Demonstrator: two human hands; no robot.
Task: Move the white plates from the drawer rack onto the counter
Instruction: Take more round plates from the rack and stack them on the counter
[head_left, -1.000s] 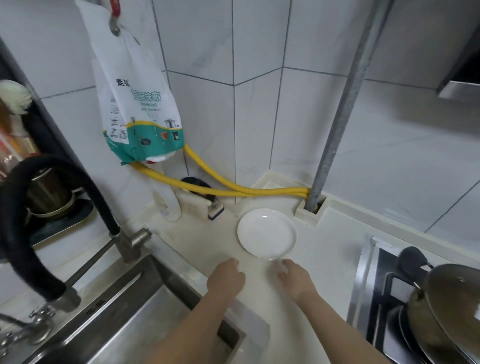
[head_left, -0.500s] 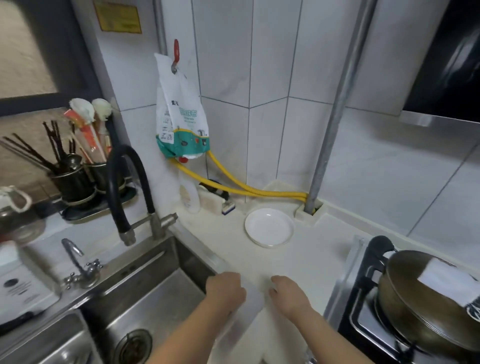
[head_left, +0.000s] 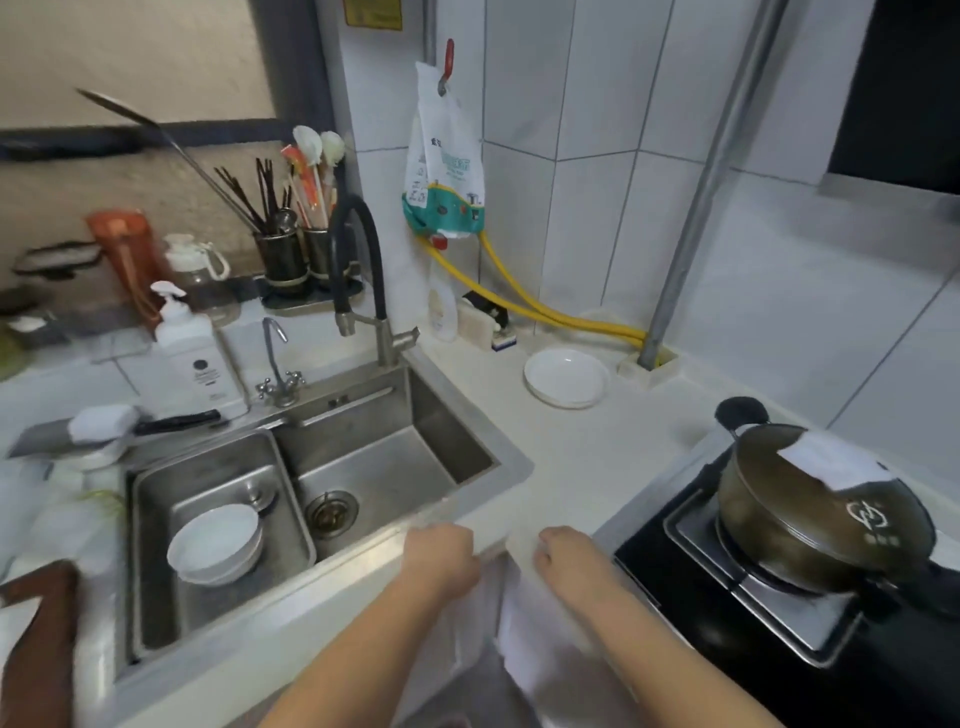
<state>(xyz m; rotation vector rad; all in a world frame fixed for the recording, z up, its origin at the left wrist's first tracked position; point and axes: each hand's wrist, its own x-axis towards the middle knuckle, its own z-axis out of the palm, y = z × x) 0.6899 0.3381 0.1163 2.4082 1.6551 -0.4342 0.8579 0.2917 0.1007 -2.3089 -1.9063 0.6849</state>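
Toward upper right, white plates (head_left: 566, 378) are sitting on the bench (head_left: 582, 467); our left hand (head_left: 441, 553) and right hand (head_left: 569, 556) are curling, empty, at its edge; drawer rack unseen.

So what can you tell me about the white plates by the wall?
The round white glossy plates look like ceramic and sit flat in a low stack on the pale counter, near the tiled corner. At least two rims show at the front edge; the exact count is unclear. The top one looks empty and clean. A yellow hose runs behind them. No hand touches them.
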